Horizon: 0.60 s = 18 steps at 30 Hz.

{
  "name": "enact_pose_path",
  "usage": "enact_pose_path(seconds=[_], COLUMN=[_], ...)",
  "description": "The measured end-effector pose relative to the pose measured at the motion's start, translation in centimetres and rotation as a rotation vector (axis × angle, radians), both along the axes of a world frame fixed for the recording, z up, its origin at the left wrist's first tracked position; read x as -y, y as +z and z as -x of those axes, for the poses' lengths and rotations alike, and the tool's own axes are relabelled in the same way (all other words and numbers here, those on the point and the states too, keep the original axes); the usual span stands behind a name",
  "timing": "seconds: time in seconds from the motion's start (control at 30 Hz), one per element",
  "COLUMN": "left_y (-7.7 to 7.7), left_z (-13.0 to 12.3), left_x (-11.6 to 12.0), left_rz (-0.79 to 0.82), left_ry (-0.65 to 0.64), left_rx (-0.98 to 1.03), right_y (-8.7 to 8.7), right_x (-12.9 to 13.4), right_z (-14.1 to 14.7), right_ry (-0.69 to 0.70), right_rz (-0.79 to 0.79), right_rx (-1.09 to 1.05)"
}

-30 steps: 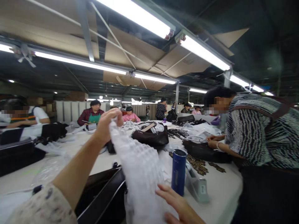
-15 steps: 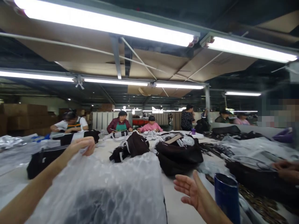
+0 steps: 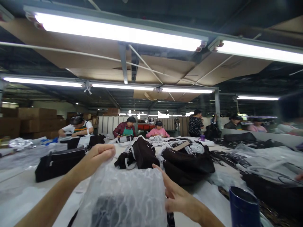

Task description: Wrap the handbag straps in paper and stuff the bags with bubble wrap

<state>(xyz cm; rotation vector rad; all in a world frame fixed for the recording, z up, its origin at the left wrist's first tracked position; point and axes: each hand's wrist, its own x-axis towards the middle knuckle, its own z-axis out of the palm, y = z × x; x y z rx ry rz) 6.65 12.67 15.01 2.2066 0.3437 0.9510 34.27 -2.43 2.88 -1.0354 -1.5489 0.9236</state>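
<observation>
A sheet or bag of clear bubble wrap [image 3: 132, 186] stands up close in front of me, with something dark showing blurrily through its lower part. My left hand [image 3: 100, 159] is closed on its upper left corner, fingers curled over. At the right edge, my right hand [image 3: 177, 197] grips the wrap, index finger reaching up to the top corner and thumb lower down at the side. Just beyond lie a black bag with pale straps [image 3: 143, 153] and a larger black bag [image 3: 187, 162] with a white roll on top.
To the left lies a black zipped pouch [image 3: 59, 162] on the white table. A dark blue cylinder [image 3: 245, 208] stands at front right, near plastic sheeting [image 3: 270, 157] and black material. Several co-workers, one in pink [image 3: 158, 130], sit across the table. Cardboard boxes [image 3: 38, 121] are stacked at back left.
My right hand, open and apart from the wrap before, has moved left and now grips its right edge. My left hand, still holding the corner, has shifted right in view.
</observation>
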Motion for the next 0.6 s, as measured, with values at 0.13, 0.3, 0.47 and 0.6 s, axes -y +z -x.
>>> enact_pose_path(seconds=[0.13, 0.3, 0.47, 0.6], left_y=[2.0, 3.8, 4.0, 4.4], left_z=[4.7, 10.8, 16.8, 17.3], left_x=[-1.9, -2.4, -3.8, -3.4], left_rz=[0.055, 0.057, -0.169, -0.210], left_ry=[0.085, 0.231, 0.463, 0.587], left_rx=[0.138, 0.216, 0.193, 0.300], right_y=[2.2, 2.6, 1.5, 3.0], right_x=[-1.9, -5.8, -7.9, -8.5], right_z=[-0.5, 0.7, 1.1, 0.9], right_ry=[0.191, 0.140, 0.070, -0.049], right_rz=[-0.030, 0.042, -0.009, -0.045], right_rx=[-0.031, 0.363, 0.455, 0.450])
